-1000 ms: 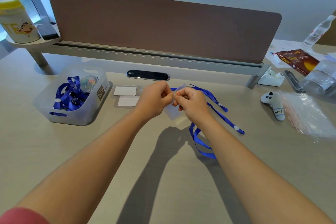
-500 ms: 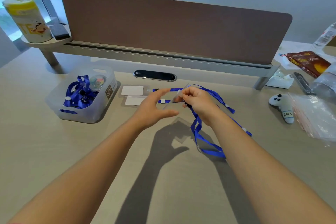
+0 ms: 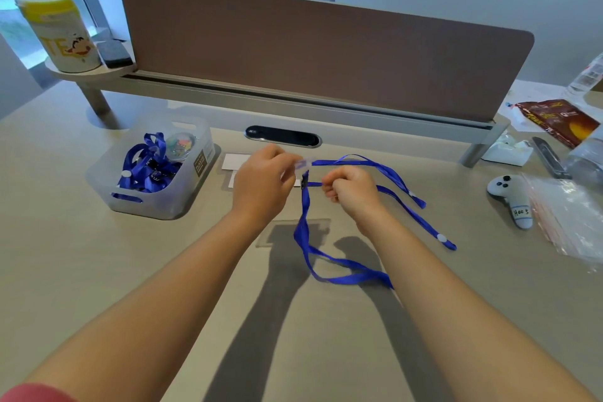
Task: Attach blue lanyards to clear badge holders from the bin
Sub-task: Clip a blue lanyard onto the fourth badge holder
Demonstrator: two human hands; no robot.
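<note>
Blue lanyard (image 3: 339, 274) droops looped, pinched between both hands, left (image 3: 261, 186) and right (image 3: 350, 189).

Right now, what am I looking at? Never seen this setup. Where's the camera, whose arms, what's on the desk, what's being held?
There is no machine here. One wide-angle camera sits on a person's head and looks forward and down, so the two bare arms coming in from the bottom edge are the wearer's own.

The left hand pinches a small clear piece at the end of a blue lanyard; it is too blurred to name. The right hand is closed on the strap next to its dark clip. The rest of the lanyard trails loosely over the desk.

A clear badge holder lies flat under the hands, and more holders with white cards lie behind the left hand. To the left stands a translucent bin with more blue lanyards. To the right lie a small grey controller and a clear plastic bag. A brown divider panel runs along the back.
</note>
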